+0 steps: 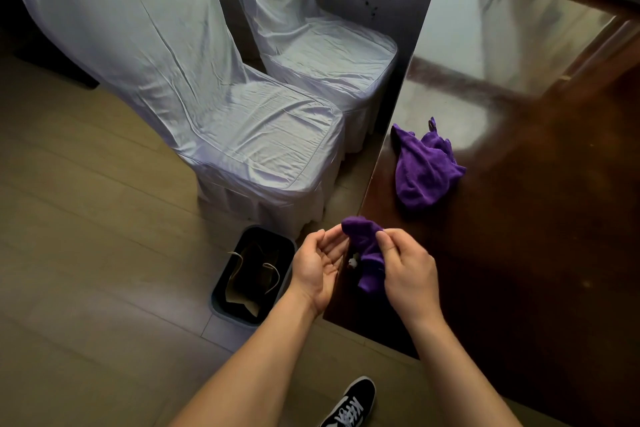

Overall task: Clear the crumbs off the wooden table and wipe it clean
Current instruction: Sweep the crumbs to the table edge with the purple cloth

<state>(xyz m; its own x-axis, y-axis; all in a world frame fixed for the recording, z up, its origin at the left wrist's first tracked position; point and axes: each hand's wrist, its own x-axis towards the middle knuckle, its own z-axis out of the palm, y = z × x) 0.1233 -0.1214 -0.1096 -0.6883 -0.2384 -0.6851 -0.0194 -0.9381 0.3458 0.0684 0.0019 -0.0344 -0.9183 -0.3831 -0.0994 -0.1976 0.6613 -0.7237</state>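
- Dark glossy wooden table [519, 218] fills the right of the view; its near left edge runs past both hands.
- Right hand [408, 274] pinches a small bunched purple microfibre cloth [367, 246] between thumb and fingers, at the table edge.
- Left hand [318, 263] is open and cupped, palm up, just off the edge, beside the cloth; it grips nothing.
- Small pale crumbs [353, 262] show between the cupped palm and the cloth, at the edge. Whether they lie on the wood or on the palm cannot be told.
- A second crumpled purple cloth [424, 170] lies on the table, farther along the same edge, untouched.
- Dark rectangular plastic bin [252, 274] holding a brown paper bag stands on the floor below the left hand, near a white-covered chair [242, 135].
- Judgement: cloth is light, soft, limp; it folds under any pinch, so a bunched handful gives a firmer wiping pad. Crumbs are loose and light, best swept into the cupped palm, not picked.
- Judgement: polished top looks slick; cloth should slide easily.
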